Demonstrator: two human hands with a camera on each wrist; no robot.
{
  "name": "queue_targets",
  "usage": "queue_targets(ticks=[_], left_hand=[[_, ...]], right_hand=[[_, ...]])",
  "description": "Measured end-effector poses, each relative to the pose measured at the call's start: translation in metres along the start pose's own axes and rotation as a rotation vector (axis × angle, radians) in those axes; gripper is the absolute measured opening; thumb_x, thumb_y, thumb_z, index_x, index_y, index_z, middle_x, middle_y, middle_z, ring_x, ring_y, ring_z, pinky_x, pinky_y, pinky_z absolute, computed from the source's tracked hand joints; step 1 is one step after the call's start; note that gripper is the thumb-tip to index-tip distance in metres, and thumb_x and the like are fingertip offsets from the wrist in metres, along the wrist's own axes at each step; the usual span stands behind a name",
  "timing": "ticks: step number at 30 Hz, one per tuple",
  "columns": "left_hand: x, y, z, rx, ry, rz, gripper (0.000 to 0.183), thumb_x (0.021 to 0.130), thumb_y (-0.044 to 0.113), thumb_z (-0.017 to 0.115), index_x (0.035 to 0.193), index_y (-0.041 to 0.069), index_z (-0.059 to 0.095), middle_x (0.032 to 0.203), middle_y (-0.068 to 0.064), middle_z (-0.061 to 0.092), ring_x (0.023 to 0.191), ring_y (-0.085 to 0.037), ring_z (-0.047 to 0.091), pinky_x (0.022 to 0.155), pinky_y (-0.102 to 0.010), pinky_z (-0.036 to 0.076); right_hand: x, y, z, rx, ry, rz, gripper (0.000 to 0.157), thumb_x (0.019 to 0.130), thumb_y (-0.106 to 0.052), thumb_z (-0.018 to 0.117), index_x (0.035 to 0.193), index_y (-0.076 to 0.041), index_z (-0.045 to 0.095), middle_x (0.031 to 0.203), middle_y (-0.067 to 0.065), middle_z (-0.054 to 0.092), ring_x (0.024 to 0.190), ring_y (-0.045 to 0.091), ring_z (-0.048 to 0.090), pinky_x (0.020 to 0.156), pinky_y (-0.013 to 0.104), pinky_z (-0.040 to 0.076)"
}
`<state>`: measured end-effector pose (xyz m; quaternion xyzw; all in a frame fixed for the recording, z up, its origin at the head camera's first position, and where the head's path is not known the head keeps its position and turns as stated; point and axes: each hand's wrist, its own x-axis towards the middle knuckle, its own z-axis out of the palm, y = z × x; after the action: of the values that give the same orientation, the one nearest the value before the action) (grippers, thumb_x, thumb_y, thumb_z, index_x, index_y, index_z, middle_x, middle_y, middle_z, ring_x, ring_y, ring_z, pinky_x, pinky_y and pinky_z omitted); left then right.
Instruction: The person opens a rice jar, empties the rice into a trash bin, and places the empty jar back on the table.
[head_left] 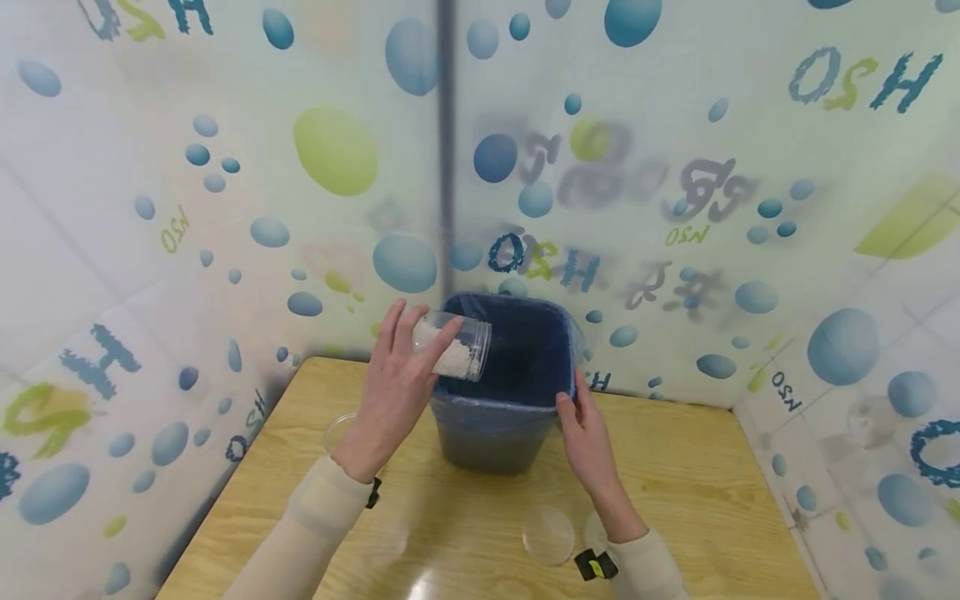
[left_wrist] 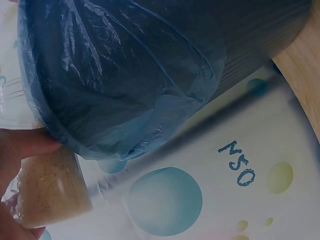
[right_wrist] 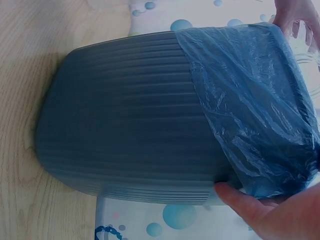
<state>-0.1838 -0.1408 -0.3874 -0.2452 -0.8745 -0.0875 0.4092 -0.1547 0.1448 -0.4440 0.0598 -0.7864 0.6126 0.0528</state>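
Note:
My left hand (head_left: pixel 396 387) grips a clear plastic jar (head_left: pixel 477 335) lying tilted on its side, its mouth over the left rim of the blue trash bin (head_left: pixel 491 442). White grains that look like rice (left_wrist: pixel 52 190) lie along the jar's lower wall. A thin blue bag (right_wrist: pixel 250 100) lines the bin and folds down over its rim. At the bin's right side my right hand (head_left: pixel 590 437) holds it near the rim, the thumb pressing the outer wall in the right wrist view. The bin stands upright on the wooden table.
A clear round disc (head_left: pixel 549 535) lies on the table in front of the bin, with another clear round piece (head_left: pixel 596 532) partly behind the right wrist. Left of the bin, a clear round rim (head_left: pixel 339 427) shows beside my left wrist. Patterned curtain walls (head_left: pixel 337 150) surround the table.

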Motion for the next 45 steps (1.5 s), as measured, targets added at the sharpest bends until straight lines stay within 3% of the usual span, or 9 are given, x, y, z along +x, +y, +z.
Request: queue_targets(ticks=[9, 18, 26, 35, 45], left_hand=[[0.0012, 0.0001, 0.0020, -0.014, 0.032, -0.001, 0.085, 0.072, -0.006, 0.088, 0.147, 0.022, 0.058, 0.144, -0.027, 0.043, 0.144, -0.051, 0.031, 0.112, -0.055, 0.042], [0.0002, 0.0035, 0.0039, 0.002, 0.027, -0.003, 0.080, 0.076, -0.007, 0.083, 0.146, 0.023, 0.058, 0.144, -0.026, 0.044, 0.147, -0.050, 0.028, 0.113, -0.055, 0.041], [0.0027, 0.0032, 0.0066, -0.001, 0.101, 0.003, 0.075, 0.077, -0.011, 0.079, 0.142, 0.023, 0.063, 0.139, -0.027, 0.046, 0.145, -0.053, 0.029, 0.106, -0.060, 0.046], [0.0009, 0.0061, 0.0037, 0.002, 0.003, 0.002, 0.071, 0.084, -0.011, 0.073, 0.145, 0.023, 0.060, 0.143, -0.026, 0.045, 0.144, -0.050, 0.032, 0.111, -0.057, 0.043], [0.0016, 0.0068, 0.0029, 0.020, 0.006, 0.007, 0.071, 0.085, -0.011, 0.070, 0.146, 0.024, 0.058, 0.144, -0.026, 0.043, 0.145, -0.050, 0.030, 0.109, -0.056, 0.045]], right_hand=[[0.0008, 0.0024, -0.0010, 0.002, -0.008, 0.010, 0.065, 0.113, -0.029, 0.043, 0.165, -0.005, 0.014, 0.171, 0.015, 0.013, 0.151, 0.035, 0.031, 0.120, 0.050, 0.030], [0.0007, 0.0034, -0.0018, -0.003, -0.020, -0.003, 0.064, 0.113, -0.029, 0.041, 0.165, -0.004, 0.012, 0.171, 0.016, 0.011, 0.154, 0.035, 0.025, 0.121, 0.052, 0.027], [0.0024, 0.0016, -0.0023, -0.026, -0.021, 0.025, 0.065, 0.113, -0.031, 0.043, 0.166, -0.008, 0.013, 0.172, 0.012, 0.014, 0.152, 0.034, 0.031, 0.119, 0.051, 0.032], [0.0015, 0.0045, -0.0028, -0.021, -0.017, 0.036, 0.064, 0.113, -0.029, 0.042, 0.166, -0.007, 0.014, 0.171, 0.014, 0.016, 0.152, 0.034, 0.030, 0.119, 0.051, 0.031], [0.0021, 0.0046, -0.0022, -0.021, -0.015, 0.026, 0.065, 0.113, -0.030, 0.042, 0.166, -0.007, 0.012, 0.171, 0.013, 0.013, 0.153, 0.034, 0.029, 0.120, 0.052, 0.030]])
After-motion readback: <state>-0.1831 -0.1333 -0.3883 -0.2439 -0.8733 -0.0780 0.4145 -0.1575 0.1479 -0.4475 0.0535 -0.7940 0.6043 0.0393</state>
